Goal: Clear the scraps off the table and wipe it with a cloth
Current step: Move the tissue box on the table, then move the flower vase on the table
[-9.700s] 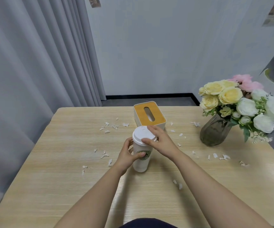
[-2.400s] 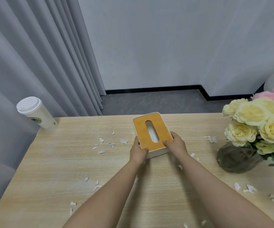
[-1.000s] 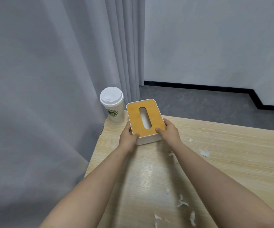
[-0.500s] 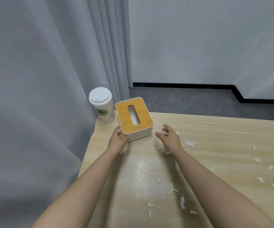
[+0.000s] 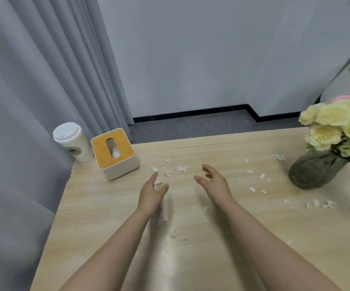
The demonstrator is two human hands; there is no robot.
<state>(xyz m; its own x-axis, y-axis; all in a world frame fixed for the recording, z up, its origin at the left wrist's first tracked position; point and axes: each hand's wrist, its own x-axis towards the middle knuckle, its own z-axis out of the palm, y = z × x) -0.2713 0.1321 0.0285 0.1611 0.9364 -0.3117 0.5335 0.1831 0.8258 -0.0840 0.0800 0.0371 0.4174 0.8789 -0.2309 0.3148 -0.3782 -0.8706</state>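
Observation:
Small white scraps (image 5: 182,168) lie scattered over the light wooden table (image 5: 111,198), more of them toward the right near the vase. My left hand (image 5: 151,193) hovers over the table's middle with straight fingers and holds nothing. My right hand (image 5: 213,180) hangs beside it, fingers spread and relaxed, also holding nothing. Both hands are apart from the tissue box (image 5: 115,153), which stands at the far left corner with a white tissue showing in its slot. No cloth is in view.
A white lidded paper cup (image 5: 72,141) stands at the far left corner beside the tissue box, against the grey curtain (image 5: 33,101). A dark glass vase (image 5: 315,169) of yellow and pink flowers stands at the right. The table's left edge runs close to the curtain.
Both hands have let go of the tissue box, now set next to the cup at the left corner, and have drawn back to the table's middle. The view has swung right, showing the vase again.

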